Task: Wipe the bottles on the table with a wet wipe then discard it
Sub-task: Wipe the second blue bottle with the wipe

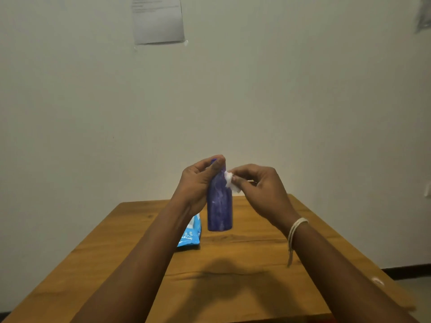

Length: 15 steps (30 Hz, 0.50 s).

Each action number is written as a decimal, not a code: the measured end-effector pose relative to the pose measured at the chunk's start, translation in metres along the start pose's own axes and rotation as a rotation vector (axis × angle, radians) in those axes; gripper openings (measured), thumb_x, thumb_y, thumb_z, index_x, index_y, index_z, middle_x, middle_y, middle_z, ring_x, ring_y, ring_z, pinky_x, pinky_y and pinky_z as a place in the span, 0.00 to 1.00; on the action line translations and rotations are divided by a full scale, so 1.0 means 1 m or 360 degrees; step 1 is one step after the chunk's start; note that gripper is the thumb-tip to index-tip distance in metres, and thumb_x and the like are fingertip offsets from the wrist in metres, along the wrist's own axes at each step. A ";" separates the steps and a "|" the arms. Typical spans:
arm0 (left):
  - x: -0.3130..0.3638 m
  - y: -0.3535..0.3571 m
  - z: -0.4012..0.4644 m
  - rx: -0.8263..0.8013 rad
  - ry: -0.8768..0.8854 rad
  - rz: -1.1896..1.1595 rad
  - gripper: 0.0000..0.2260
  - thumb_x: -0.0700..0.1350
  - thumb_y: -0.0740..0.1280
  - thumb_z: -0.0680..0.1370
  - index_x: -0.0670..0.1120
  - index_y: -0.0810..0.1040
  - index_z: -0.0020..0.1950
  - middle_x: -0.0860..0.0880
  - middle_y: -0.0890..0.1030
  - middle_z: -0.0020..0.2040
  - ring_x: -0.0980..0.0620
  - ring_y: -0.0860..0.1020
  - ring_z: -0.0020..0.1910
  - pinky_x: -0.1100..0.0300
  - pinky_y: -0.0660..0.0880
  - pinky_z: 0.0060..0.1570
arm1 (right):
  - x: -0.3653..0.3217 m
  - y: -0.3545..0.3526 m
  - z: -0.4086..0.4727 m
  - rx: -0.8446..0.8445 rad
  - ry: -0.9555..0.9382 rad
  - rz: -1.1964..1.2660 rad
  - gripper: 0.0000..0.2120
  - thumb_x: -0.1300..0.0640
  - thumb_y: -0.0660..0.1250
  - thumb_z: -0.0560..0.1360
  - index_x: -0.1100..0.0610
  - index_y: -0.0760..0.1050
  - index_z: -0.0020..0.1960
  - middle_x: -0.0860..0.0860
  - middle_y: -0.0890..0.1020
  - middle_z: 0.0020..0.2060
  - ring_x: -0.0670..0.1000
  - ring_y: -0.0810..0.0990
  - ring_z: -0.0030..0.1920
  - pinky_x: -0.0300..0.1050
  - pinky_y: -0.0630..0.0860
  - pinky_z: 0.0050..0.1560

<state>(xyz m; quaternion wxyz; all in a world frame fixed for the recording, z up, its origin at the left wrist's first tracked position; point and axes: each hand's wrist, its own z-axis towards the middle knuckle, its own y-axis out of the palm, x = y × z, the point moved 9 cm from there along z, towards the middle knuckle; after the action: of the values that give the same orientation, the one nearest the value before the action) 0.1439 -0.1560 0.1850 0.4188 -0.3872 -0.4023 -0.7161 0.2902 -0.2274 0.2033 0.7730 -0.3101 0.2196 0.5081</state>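
A purple bottle (219, 206) is held upright above the wooden table (233, 264). My left hand (198, 183) grips its neck and cap from the left, with the thumb over the top. My right hand (258, 185) pinches a small bunched white wet wipe (231, 180) and presses it against the bottle's upper right side. The bottle's cap is mostly hidden by my left fingers.
A blue pack of wet wipes (191, 234) lies on the table just left of the bottle, partly behind my left forearm. A sheet of paper (158, 19) is taped to the plain wall behind. Dark floor (410, 271) shows at the right.
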 end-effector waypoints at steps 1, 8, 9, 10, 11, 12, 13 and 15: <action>0.001 0.001 0.001 -0.0001 -0.0015 -0.0002 0.24 0.53 0.75 0.69 0.43 0.81 0.61 0.44 0.85 0.49 0.49 0.85 0.46 0.56 0.83 0.46 | -0.003 0.004 -0.005 0.0008 -0.0088 -0.0070 0.06 0.60 0.71 0.77 0.55 0.85 0.53 0.46 0.85 0.46 0.44 0.83 0.48 0.37 0.81 0.47; -0.029 0.026 -0.004 -0.0214 -0.0301 -0.0179 0.24 0.60 0.61 0.80 0.41 0.79 0.61 0.42 0.85 0.55 0.46 0.85 0.54 0.53 0.83 0.52 | -0.018 0.006 0.000 0.0483 -0.0192 -0.0152 0.07 0.62 0.69 0.78 0.59 0.84 0.54 0.52 0.85 0.48 0.45 0.82 0.48 0.34 0.80 0.50; -0.030 0.025 -0.005 -0.0231 -0.0324 -0.0270 0.23 0.59 0.59 0.82 0.41 0.80 0.60 0.42 0.86 0.53 0.46 0.85 0.54 0.52 0.83 0.52 | -0.022 0.011 0.001 0.0464 -0.0227 -0.0161 0.07 0.63 0.69 0.78 0.60 0.83 0.55 0.52 0.85 0.49 0.45 0.82 0.49 0.34 0.80 0.51; -0.030 0.022 -0.004 -0.0245 -0.0321 -0.0370 0.22 0.58 0.58 0.84 0.41 0.82 0.58 0.42 0.85 0.54 0.45 0.85 0.54 0.51 0.83 0.53 | -0.026 0.016 0.000 0.0401 -0.0280 -0.0185 0.08 0.63 0.69 0.78 0.60 0.83 0.55 0.53 0.84 0.50 0.46 0.81 0.50 0.33 0.79 0.51; -0.027 0.017 -0.002 -0.0240 -0.0308 -0.0436 0.22 0.57 0.57 0.84 0.41 0.81 0.57 0.41 0.84 0.56 0.45 0.84 0.57 0.50 0.82 0.57 | -0.030 0.022 -0.004 0.0304 -0.0350 -0.0245 0.08 0.64 0.70 0.77 0.60 0.83 0.54 0.52 0.84 0.51 0.46 0.80 0.51 0.32 0.78 0.50; -0.023 0.012 -0.001 -0.0231 -0.0287 -0.0471 0.21 0.57 0.57 0.84 0.41 0.79 0.58 0.41 0.83 0.61 0.43 0.82 0.61 0.48 0.79 0.61 | -0.030 0.030 -0.011 0.0189 -0.0418 -0.0343 0.08 0.64 0.71 0.76 0.60 0.82 0.54 0.52 0.83 0.51 0.46 0.79 0.52 0.31 0.76 0.49; -0.021 0.006 0.002 -0.0225 -0.0263 -0.0471 0.20 0.58 0.56 0.84 0.42 0.76 0.60 0.40 0.81 0.66 0.41 0.80 0.65 0.46 0.77 0.64 | -0.026 0.036 -0.019 0.0078 -0.0458 -0.0435 0.09 0.63 0.72 0.75 0.59 0.82 0.54 0.52 0.83 0.52 0.46 0.78 0.53 0.30 0.74 0.48; -0.021 -0.002 0.005 -0.0229 -0.0239 -0.0447 0.21 0.59 0.56 0.83 0.43 0.73 0.62 0.39 0.78 0.70 0.38 0.77 0.69 0.43 0.76 0.66 | -0.010 0.038 -0.031 -0.0040 -0.0376 -0.0450 0.11 0.60 0.74 0.74 0.59 0.81 0.56 0.52 0.82 0.52 0.45 0.77 0.53 0.27 0.73 0.47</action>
<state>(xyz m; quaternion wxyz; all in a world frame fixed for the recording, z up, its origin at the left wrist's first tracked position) 0.1504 -0.1448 0.1678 0.2547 -0.4086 -0.4304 -0.7635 0.2506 -0.2442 0.1778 0.8531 -0.2857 0.0751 0.4301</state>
